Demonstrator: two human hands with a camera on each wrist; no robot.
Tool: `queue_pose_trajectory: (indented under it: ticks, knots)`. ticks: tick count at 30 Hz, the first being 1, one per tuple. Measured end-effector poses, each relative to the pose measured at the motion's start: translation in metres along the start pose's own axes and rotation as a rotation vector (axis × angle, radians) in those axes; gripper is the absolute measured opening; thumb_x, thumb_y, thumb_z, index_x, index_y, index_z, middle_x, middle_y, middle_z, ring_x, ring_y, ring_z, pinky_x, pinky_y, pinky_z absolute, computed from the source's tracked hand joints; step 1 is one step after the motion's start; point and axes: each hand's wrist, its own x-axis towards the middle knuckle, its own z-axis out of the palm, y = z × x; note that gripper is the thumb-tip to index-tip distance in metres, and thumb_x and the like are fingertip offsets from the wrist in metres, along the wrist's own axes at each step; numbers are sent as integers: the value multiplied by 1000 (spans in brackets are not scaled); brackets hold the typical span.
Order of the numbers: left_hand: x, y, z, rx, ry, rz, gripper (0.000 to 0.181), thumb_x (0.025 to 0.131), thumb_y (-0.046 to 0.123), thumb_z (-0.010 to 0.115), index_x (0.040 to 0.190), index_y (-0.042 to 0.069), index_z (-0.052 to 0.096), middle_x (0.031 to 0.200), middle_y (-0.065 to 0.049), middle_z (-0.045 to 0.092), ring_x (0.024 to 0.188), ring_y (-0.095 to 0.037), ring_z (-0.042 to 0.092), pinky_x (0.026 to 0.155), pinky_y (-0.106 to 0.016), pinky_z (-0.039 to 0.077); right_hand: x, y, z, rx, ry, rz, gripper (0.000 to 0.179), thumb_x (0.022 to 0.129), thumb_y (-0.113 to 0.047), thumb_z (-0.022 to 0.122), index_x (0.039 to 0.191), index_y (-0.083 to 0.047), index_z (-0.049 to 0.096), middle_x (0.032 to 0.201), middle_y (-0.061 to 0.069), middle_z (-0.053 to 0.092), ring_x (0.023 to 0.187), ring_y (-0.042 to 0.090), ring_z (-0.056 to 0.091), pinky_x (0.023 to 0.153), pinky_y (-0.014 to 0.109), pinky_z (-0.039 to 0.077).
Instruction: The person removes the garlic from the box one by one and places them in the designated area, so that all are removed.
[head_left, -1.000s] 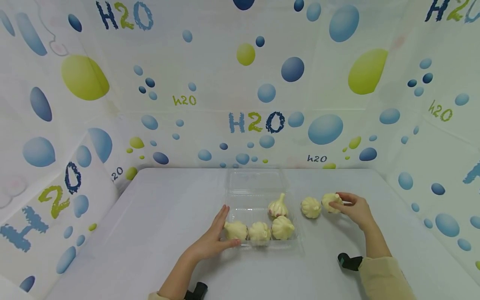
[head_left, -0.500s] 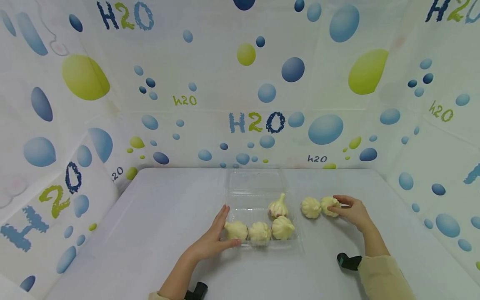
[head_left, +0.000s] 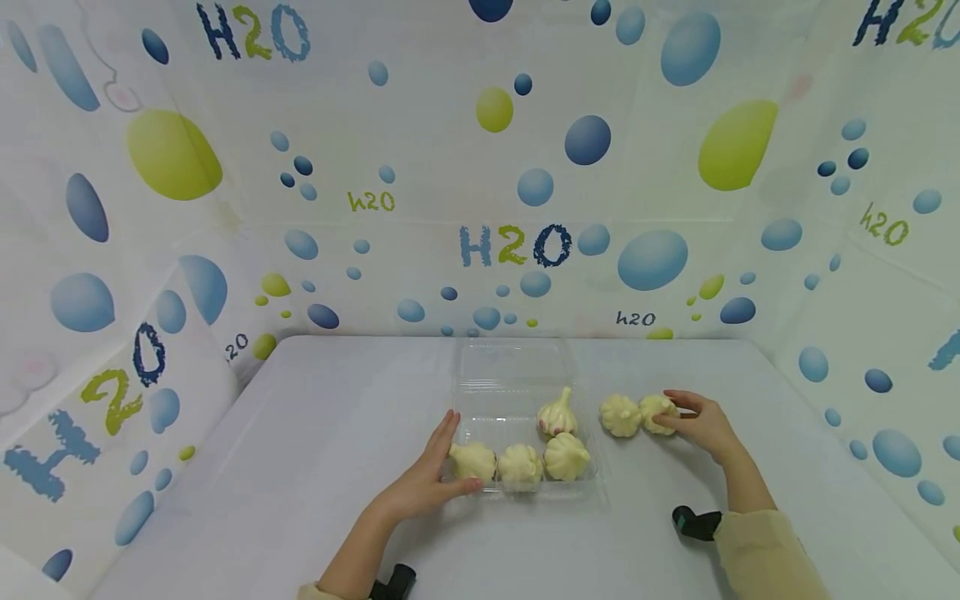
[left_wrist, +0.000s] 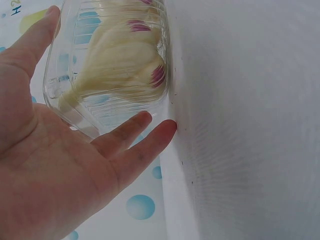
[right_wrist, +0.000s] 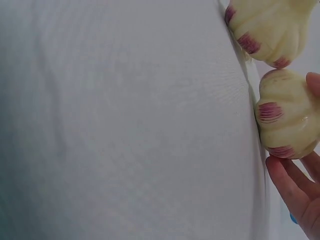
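Observation:
A clear plastic clamshell box [head_left: 501, 427] lies with its lid folded back. Three garlic bulbs line its front row, one of them a bulb [head_left: 520, 465] in the middle, and another bulb [head_left: 556, 414] stands behind at the right. My left hand [head_left: 420, 490] rests against the box's left front corner, fingers straight, thumb along the front wall; the left wrist view shows the purple-marked garlic [left_wrist: 122, 62] through the plastic. To the right of the box, my right hand [head_left: 705, 427] holds a garlic bulb [right_wrist: 287, 115] between thumb and fingers, right up against a neighbouring bulb [head_left: 620, 415].
White cloth covers the table [head_left: 337, 408]. A patterned curtain [head_left: 420, 150] with blue and green dots rises behind it and at both sides. Black wrist-camera mounts [head_left: 696, 523] jut out near each forearm.
My right hand has shifted slightly left with its garlic bulb, closing the gap to the neighbouring bulb. The left hand and the box have kept their places.

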Motion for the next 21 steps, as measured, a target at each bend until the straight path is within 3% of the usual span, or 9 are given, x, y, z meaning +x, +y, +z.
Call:
queue_pose_trajectory:
  ticks: [8,21]
  knots:
    - [-1,1,-1,-14,-15,0,99,81,31,70,148,14,-2,152,-11,-9,136,-39,3,92,-60,35,-1,-1,-1,19,-25,5,71,81,-32,69,135,3,38,134,28,39,116,45,45,87,46,46]
    - [-1,1,-1,5,-17,5,100,81,36,68,148,13,-3,152,-13,-9,136,-41,1,93,-61,33,-4,-2,-4,29,-19,-20,73,81,-31,69,136,3,36,134,29,40,116,45,45,88,50,44]
